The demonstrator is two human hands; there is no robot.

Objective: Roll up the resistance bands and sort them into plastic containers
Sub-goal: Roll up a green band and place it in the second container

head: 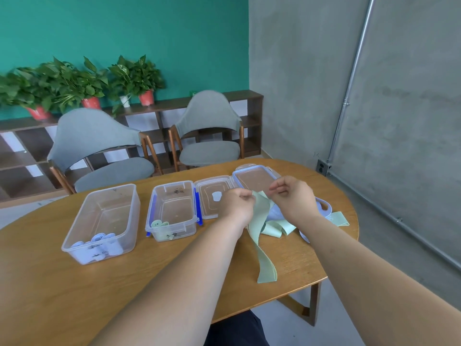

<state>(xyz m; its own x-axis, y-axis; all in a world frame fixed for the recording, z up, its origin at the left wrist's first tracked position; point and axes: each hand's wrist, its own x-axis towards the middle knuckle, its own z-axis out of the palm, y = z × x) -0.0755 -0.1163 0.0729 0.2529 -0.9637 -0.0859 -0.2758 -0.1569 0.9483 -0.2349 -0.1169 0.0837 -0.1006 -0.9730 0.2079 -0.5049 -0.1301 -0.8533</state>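
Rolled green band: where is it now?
Head view: rolled green band lies in the near end of the blue-latched container, between the larger container and the left hand.

I can read no words or numbers anywhere in front of me. The large clear container (124,243) and the blue-clipped container (172,185) beside it each carry dark marks (96,255) on the near wall, too blurred and small to make out. The white sticker (216,196) on the open lid (212,212) shows no print I can read.
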